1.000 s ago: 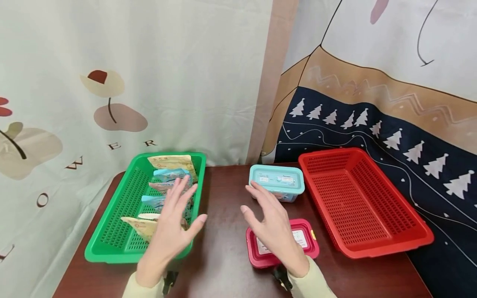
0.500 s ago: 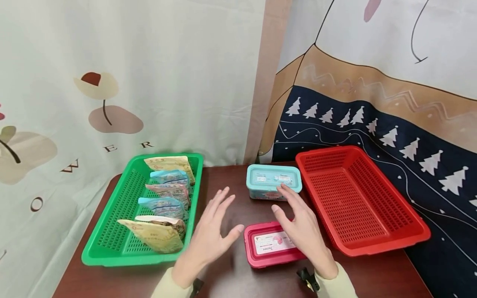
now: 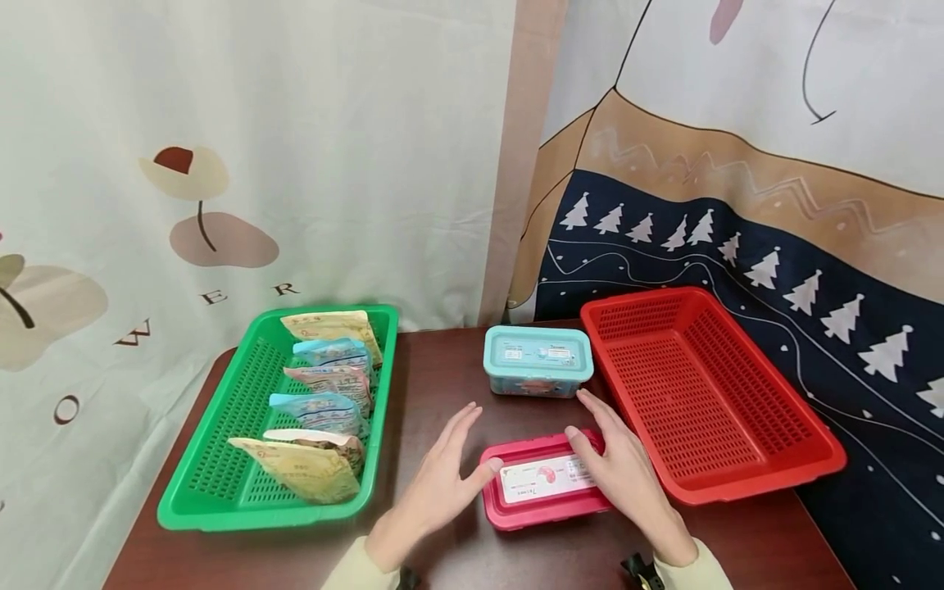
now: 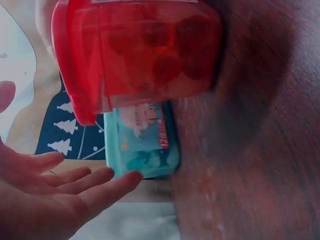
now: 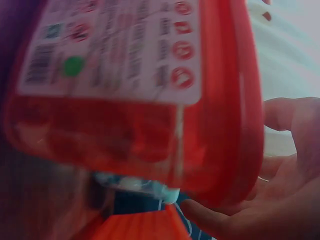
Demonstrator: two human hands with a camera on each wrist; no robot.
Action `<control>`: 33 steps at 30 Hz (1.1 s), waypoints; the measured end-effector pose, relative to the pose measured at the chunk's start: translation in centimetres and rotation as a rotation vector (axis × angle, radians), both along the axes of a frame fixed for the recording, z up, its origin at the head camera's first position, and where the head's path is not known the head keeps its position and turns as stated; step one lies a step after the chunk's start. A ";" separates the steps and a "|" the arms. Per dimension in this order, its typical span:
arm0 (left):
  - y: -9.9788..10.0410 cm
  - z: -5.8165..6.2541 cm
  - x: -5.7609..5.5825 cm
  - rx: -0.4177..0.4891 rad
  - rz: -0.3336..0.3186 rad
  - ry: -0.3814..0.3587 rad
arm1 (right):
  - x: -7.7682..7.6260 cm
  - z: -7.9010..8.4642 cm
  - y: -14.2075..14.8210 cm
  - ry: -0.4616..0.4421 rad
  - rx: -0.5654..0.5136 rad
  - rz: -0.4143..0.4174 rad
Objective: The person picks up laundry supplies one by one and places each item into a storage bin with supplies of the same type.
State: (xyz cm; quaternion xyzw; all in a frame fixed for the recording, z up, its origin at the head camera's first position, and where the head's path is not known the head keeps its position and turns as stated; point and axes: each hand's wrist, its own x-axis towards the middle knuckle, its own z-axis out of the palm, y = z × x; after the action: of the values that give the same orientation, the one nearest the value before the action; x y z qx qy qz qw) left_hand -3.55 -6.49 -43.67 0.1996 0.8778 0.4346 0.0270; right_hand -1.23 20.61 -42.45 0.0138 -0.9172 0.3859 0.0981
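Observation:
A pinkish-red lidded plastic box [image 3: 546, 482] with a white label lies on the dark wooden table, between both hands. My left hand [image 3: 441, 482] is at its left side, fingers extended and thumb near the lid's edge. In the left wrist view the left hand [image 4: 65, 192] is apart from the see-through red box [image 4: 155, 55]. My right hand [image 3: 627, 469] hovers over the box's right end, fingers extended. In the right wrist view the right hand [image 5: 285, 185] is close beside the lid; contact cannot be told. Behind it stands a light-blue lidded box [image 3: 538, 360].
At the left, a green basket [image 3: 173, 500] holds a row of several upright yellow, blue and pink packets [image 3: 317, 414]. A red basket [image 3: 701, 483] stands at the right. Patterned curtains [image 3: 354, 164] hang behind the table [image 3: 435, 377].
My left hand has moved right, from over the green basket to beside the red box. The right hand has shifted right and slightly down. The head view has turned slightly.

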 end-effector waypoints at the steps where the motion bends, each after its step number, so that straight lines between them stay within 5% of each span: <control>1: 0.0 -0.1 0.0 -0.008 0.000 -0.022 | 0.1 -0.2 0.2 -0.010 -0.001 0.002; 11: 0.2 -1.5 0.0 -0.071 -0.036 -0.171 | 0.9 -2.1 1.2 -0.122 -0.099 -0.021; 25: 0.1 -2.6 -0.2 -0.072 -0.095 -0.128 | 0.7 -3.3 0.5 -0.175 -0.118 -0.138; 33: -0.5 -2.9 -0.6 -0.063 -0.023 -0.080 | 0.2 -3.6 -0.9 -0.141 -0.137 -0.144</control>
State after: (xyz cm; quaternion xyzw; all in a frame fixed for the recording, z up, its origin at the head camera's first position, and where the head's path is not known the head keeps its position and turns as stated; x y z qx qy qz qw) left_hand -4.12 -6.99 -46.53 0.1915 0.8870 0.4138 0.0733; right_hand -1.05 19.67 -46.10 -0.0860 -0.8919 0.4397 0.0615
